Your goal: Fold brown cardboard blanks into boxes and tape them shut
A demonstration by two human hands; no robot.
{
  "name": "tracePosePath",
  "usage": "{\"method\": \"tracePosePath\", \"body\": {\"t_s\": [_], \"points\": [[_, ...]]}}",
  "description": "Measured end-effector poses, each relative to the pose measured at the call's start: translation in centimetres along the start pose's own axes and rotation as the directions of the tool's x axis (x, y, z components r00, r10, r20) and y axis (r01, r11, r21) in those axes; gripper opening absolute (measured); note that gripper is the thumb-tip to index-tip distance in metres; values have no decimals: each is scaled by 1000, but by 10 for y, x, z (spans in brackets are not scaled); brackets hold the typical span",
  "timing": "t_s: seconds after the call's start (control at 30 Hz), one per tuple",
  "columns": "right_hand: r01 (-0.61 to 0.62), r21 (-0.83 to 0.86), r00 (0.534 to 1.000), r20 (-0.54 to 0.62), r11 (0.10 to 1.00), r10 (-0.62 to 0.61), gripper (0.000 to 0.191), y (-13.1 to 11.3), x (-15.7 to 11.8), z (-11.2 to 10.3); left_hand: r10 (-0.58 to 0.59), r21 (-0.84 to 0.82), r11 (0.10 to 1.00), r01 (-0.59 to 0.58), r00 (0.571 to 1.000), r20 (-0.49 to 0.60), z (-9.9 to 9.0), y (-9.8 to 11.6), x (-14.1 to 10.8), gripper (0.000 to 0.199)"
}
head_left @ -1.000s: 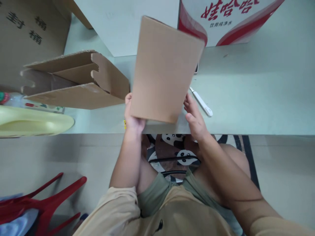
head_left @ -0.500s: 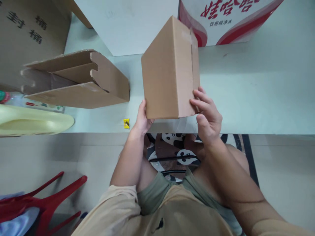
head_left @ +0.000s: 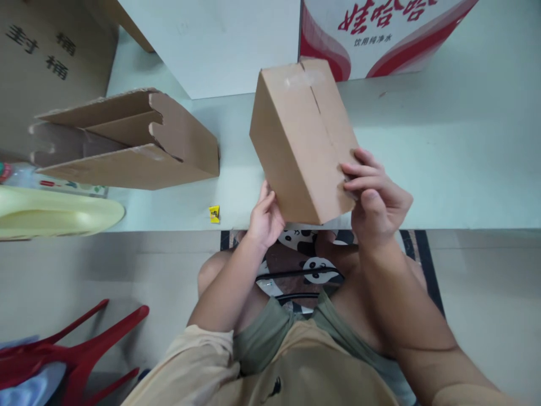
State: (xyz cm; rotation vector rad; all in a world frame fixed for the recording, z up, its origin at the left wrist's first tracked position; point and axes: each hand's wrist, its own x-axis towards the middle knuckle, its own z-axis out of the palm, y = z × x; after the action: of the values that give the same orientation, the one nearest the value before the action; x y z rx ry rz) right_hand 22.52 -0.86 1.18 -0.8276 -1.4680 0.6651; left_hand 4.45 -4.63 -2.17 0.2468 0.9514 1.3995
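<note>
Tilted above the table's front edge is a brown cardboard box (head_left: 302, 141), its taped seam turned upward. My left hand (head_left: 267, 219) grips its lower left corner, with the thumb on the side and the other fingers partly hidden beneath. At the lower right end, my right hand (head_left: 377, 194) has its fingers on the seam face; what lies under the fingertips is hard to make out. To the left stands an open cardboard box (head_left: 181, 132) with cut-out flaps. A small yellow wrapped packet (head_left: 214, 214) lies between that box and my left hand.
White and red printed cartons (head_left: 389, 51) stand at the back of the pale table (head_left: 456, 158). A large brown carton (head_left: 54, 73) and a pale yellow plastic object (head_left: 63, 211) are at the left. A red stool (head_left: 80, 349) is on the floor.
The held box has turned and tipped so its taped seam face now shows more fully. Its near end has moved right, and both hands have shifted right with it.
</note>
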Motion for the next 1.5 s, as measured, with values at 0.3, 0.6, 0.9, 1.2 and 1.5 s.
{"method": "tracePosePath", "body": {"t_s": [0.3,0.6,0.9,1.2,1.5], "points": [[-107,-114,993,-58,988,100,45,2,6,-11,-124,585,796,153,988,-90,-4,-4,-9,28],[-34,-15,972,232,999,37,47,-4,15,-8,929,659,78,-748,294,224,-31,44,18,44],[-79,40,988,138,996,73,44,5,13,-15,802,659,52,-751,424,420,-27,43,25,59],[-389,-764,775,30,515,631,37,46,17,-31,815,613,-63,-787,314,487,-26,40,26,48],[-553,-656,717,-61,514,694,45,23,34,-25,796,680,-275,-680,236,557,-35,40,36,60]]}}
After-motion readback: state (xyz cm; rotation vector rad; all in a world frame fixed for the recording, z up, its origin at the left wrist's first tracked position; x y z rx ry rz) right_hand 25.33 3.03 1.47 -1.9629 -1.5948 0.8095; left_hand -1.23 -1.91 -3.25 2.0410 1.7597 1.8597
